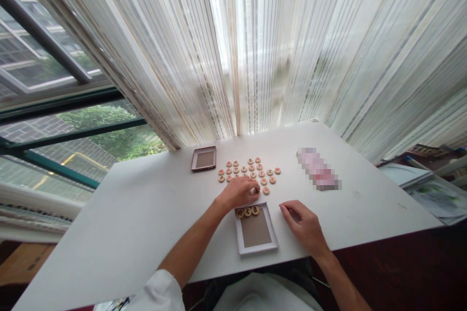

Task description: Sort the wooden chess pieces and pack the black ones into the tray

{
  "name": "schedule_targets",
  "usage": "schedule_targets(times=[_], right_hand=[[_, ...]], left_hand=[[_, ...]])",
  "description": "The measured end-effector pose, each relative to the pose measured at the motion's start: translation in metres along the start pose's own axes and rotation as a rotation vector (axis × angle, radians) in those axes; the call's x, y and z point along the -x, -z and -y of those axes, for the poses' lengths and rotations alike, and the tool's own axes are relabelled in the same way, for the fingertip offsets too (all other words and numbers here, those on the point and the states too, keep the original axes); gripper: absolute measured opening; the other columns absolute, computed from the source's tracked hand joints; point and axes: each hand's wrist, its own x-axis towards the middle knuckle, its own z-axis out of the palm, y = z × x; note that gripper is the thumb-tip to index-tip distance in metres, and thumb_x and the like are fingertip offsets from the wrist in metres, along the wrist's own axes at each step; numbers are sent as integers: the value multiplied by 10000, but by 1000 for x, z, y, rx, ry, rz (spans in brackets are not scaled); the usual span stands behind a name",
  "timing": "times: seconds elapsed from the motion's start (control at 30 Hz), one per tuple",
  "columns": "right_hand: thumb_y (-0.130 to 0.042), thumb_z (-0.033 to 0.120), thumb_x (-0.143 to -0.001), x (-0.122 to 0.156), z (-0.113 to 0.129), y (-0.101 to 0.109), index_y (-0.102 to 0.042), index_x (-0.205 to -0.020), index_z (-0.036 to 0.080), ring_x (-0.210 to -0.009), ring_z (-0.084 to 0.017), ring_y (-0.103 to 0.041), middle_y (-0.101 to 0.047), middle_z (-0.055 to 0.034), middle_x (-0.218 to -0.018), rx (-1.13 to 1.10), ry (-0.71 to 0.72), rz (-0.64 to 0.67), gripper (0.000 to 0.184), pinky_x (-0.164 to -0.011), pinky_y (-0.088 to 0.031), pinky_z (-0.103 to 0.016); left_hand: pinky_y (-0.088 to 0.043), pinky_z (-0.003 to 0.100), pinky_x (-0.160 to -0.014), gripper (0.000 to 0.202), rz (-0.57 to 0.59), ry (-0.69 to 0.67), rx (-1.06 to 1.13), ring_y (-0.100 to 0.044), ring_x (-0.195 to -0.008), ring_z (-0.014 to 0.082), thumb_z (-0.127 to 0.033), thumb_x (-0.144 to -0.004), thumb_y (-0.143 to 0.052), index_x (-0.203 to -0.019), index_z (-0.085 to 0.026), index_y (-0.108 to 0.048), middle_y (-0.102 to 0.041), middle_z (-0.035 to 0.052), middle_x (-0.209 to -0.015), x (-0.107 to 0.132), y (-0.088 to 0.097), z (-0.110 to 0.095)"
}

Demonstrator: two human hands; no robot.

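My left hand (239, 192) reaches over the near side of a group of round wooden Chinese chess pieces (261, 173). Its thumb and fingertips are pinched around one piece (257, 189), mostly covered by the fingers. Just below that hand lies a shallow white-edged box half (239, 240) with a grey-brown bottom. Three pieces with black characters (247, 211) sit side by side along its far edge. To the right of the box, my right hand (304, 226) rests on the table, fingers curled in, with nothing visible in it.
Another shallow box half (192, 161), dark-rimmed, lies at the back of the white table (146, 214). A blurred pinkish item (317, 170) is on the right. Striped curtains (255, 58) hang behind the table. Papers (430, 194) are at the far right.
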Motion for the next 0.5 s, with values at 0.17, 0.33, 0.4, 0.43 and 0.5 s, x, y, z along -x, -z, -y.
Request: schedule_targets(times=[0.17,0.33,0.4,0.43,0.5], right_hand=[[-552,384,-957,0,3,3,-698,-927,230,-882,-243,-689,-737,-66,-953,-42,-11,-5,215,-804,-556,-359],[-588,401,-936,1,5,4,-696,-1042,231,-922,-242,-702,-743,-67,-1019,-141,-56,11,228,-844,-570,-367],[-601,412,-928,1,6,2,-692,-1059,221,-930,-247,-716,-747,-79,-1034,-224,-87,39,249,-857,-585,-376],[-607,417,-925,2,6,1,-690,-1064,217,-938,-250,-721,-749,-84,-1042,-271,-101,58,257,-862,-592,-378],[-621,423,-917,2,8,-3,-684,-1079,212,-966,-256,-726,-749,-93,-1062,-362,-121,99,273,-881,-599,-384]], left_hand=[[-503,265,-759,138,-62,15,60,-670,-835,178,-290,-872,-663,-990,-239,-711,-739,32,-957,6,9,-11],[-510,264,-748,209,-146,-24,209,-662,-774,153,-308,-881,-659,-1080,-242,-672,-736,21,-924,20,12,-38],[-520,272,-757,200,-166,-32,229,-674,-801,162,-324,-878,-661,-1058,-237,-673,-741,31,-928,26,9,-49],[-525,279,-763,191,-174,-34,230,-679,-821,169,-326,-878,-658,-1046,-237,-674,-743,36,-929,29,6,-54],[-532,300,-778,175,-191,-34,228,-684,-851,184,-321,-887,-639,-1040,-240,-672,-747,47,-938,33,2,-60]])
